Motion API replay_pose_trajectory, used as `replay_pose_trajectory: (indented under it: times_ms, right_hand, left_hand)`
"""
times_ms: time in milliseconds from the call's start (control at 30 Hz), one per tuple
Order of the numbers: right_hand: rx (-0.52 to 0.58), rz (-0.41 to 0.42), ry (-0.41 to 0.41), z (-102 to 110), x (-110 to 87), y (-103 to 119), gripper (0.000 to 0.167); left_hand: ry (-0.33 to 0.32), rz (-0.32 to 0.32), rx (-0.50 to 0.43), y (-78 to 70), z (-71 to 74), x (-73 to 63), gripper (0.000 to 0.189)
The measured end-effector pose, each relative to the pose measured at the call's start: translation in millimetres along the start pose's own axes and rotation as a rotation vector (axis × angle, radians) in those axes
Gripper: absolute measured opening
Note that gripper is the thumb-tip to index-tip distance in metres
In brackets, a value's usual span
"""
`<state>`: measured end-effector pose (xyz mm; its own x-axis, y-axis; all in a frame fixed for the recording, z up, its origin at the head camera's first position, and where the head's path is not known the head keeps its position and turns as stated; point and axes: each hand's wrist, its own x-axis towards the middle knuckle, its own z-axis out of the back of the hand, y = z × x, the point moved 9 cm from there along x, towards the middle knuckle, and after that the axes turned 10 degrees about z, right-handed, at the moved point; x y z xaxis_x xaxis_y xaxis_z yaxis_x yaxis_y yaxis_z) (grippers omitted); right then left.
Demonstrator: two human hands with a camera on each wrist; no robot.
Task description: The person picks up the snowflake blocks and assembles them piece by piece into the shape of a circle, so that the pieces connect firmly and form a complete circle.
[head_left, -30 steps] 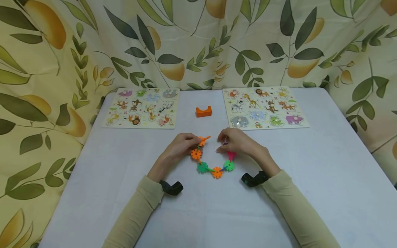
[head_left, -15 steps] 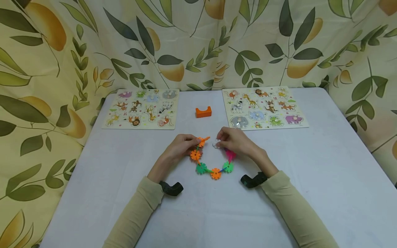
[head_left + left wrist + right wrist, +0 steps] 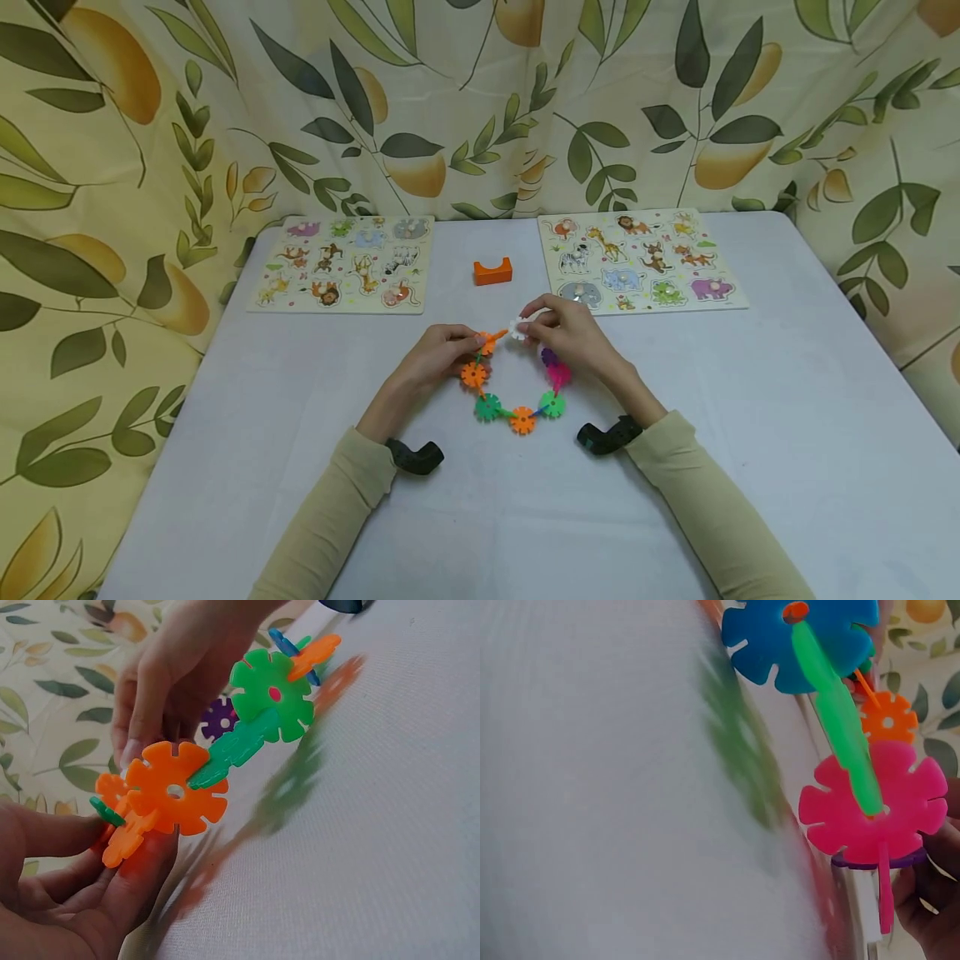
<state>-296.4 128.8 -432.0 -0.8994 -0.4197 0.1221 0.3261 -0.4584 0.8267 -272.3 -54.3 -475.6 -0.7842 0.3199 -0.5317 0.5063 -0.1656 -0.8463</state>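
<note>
A chain of notched plastic snowflake discs (image 3: 522, 420) curves in a near-ring between my hands, its colours orange, green, blue, pink and purple. My left hand (image 3: 438, 354) pinches the orange end between thumb and fingers, also seen in the left wrist view, where an orange disc (image 3: 176, 787) faces the camera. With thumb and fingertips my right hand (image 3: 570, 333) holds a white snowflake disc (image 3: 517, 330) close to the orange tip; whether they touch I cannot tell. A purple disc (image 3: 550, 357) lies just under the right hand. The right wrist view shows a pink disc (image 3: 877, 799) and a blue disc (image 3: 802, 637).
Behind the hands stands an orange block (image 3: 492, 272) with a curved notch. Animal puzzle boards lie at the back left (image 3: 341, 265) and back right (image 3: 642, 262). A white cloth covers the table (image 3: 480, 517); a leaf-patterned curtain (image 3: 480, 100) hangs behind it.
My right hand has moved up and left, bringing the white disc close to the orange tip and uncovering the purple disc. The left hand has stayed almost still.
</note>
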Motion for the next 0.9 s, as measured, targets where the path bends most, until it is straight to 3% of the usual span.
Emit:
replay_pose_trajectory:
  times_ms: [267,633,767,900]
  right_hand:
    - [0.054,-0.022,-0.027,-1,1.7,-4,0.023]
    - [0.175,-0.021,-0.016,-9,8.5,-1,0.019]
    - [0.179,-0.017,-0.014,-8,11.2,3,0.018]
    - [0.149,-0.014,0.006,-10,13.5,3,0.023]
  left_hand:
    - [-0.003,-0.016,0.013,-0.6,-0.1,-0.1,0.023]
    - [-0.02,-0.044,-0.097,-1.7,-3.3,1.0,0.02]
    - [0.015,-0.034,-0.105,-1.7,-5.0,0.9,0.024]
    - [0.103,-0.016,-0.046,-2.8,-11.1,0.5,0.04]
